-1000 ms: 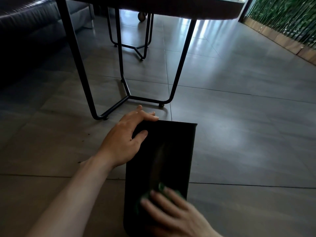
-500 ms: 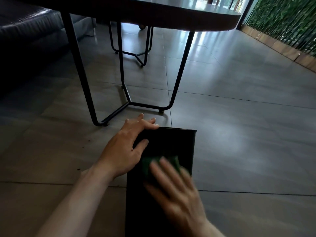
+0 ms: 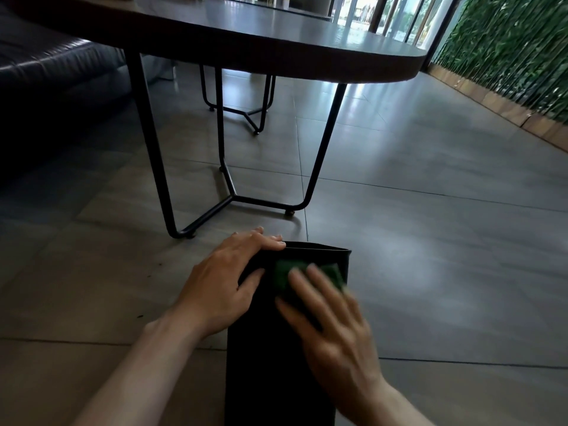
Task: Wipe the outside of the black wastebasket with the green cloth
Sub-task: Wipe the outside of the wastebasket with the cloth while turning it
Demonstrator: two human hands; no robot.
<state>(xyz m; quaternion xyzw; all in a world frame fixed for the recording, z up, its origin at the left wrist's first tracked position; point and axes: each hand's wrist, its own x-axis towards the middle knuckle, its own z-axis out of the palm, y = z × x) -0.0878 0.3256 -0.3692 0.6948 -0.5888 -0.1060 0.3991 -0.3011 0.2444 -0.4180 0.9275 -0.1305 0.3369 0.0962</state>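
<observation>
Green cloth (image 3: pixel 307 273): lies pressed flat under the right hand, on the upper face of the wastebasket near its far end; only its far edge shows past the fingertips.
Right hand (image 3: pixel 335 327): flat and spread, fingers extended, palm down on the cloth; it presses rather than clutches; its outline is blurred.
Left hand (image 3: pixel 227 281): open, laid over the far left corner of the wastebasket, fingers draped across the far edge, thumb resting on the upper face just left of the cloth; it steadies the bin without a closed grip.
Black wastebasket (image 3: pixel 276 364): lies on its side on the floor, long axis running from near to far, in the lower middle of the view; the near end runs out of frame, the far end shows a thin rim.
Floor (image 3: pixel 430 256): large grey tiles with dark joints, glossy, light pooled to the right.
Table (image 3: pixel 276 44): dark rounded top on thin black metal legs, standing beyond the wastebasket, its nearest foot just past the left hand.
Sofa (image 3: pixel 46 75): dark, far left.
Green wall (image 3: pixel 507 50): leafy panel above a wooden strip, far right.
</observation>
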